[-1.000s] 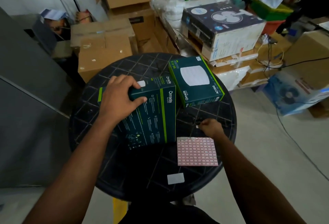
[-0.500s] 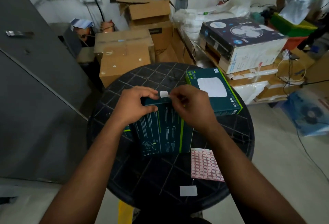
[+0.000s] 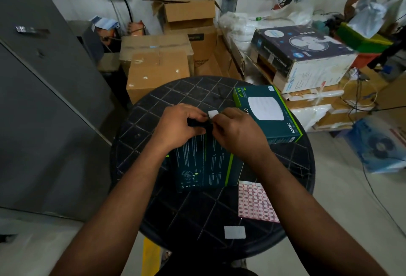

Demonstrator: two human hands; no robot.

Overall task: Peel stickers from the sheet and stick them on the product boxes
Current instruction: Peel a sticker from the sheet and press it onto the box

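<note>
Grey cabinet (image 3: 39, 100): close at left. Cardboard cartons (image 3: 158, 69): crowd the far rim of the round black surface (image 3: 153, 108). Second product box (image 3: 268, 113): far right. Near product box (image 3: 204, 166): centre, far end hidden under left hand (image 3: 178, 126) gripping it and right hand (image 3: 237, 133), fingers pinched; sticker unseen. Sticker sheet (image 3: 254, 203): right front, partly under forearm. White label (image 3: 234, 231): near bare front rim.

Both forearms reach fwd from bottom corners, converging at centre. Left hand (image 3: 179, 128) palm down, knuckles up, fingers curled, thumb tucked toward the right. Right hand (image 3: 238, 132) just beside it, fingertips nearly touching left's, fingers (image 3: 216, 119) bent in a pinch. Wrists roughly level, both bare to the elbow.
</note>
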